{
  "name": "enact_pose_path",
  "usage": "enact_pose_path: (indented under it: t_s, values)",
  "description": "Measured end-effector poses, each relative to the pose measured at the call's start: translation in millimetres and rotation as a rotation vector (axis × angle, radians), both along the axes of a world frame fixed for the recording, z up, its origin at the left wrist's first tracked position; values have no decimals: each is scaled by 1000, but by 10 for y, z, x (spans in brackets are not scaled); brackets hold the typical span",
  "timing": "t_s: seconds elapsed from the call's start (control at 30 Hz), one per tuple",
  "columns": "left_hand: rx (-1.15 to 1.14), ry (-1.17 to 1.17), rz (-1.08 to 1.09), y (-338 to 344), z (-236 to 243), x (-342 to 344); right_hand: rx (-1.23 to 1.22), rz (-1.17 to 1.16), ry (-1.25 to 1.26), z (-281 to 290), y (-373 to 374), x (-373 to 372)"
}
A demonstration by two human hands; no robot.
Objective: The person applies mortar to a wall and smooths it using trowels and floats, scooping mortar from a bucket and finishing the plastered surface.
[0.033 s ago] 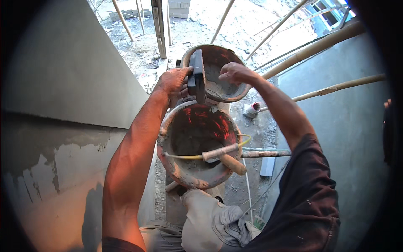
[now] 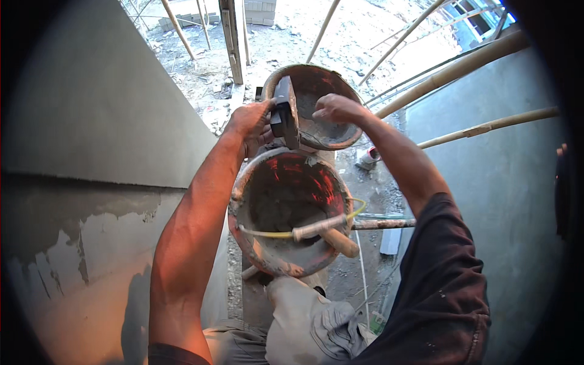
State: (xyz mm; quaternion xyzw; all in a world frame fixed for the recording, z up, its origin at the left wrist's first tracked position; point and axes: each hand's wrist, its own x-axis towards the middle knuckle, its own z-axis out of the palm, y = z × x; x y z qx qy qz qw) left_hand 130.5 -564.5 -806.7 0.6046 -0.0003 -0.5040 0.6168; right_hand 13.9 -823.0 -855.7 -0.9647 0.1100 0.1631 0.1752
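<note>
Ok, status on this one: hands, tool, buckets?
Left hand gripping dark flat tool. Right hand on far bucket rim. Near bucket below, wooden handle inside.

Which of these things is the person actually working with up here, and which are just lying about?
In use:
- left hand gripping the dark trowel
- right hand on the rim of the round pan
- red bucket with mortar, below the hands
- wooden handle sticking out of the bucket

Lying about:
- bamboo poles
- stacked blocks on the ground
- rubble
</note>
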Motion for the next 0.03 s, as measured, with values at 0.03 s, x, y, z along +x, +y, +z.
enact_pose_path:
  t_s: [0.03]
  values:
    - [-10,62,37,-95,-195,57,-167,38,22,-356,-56,108]
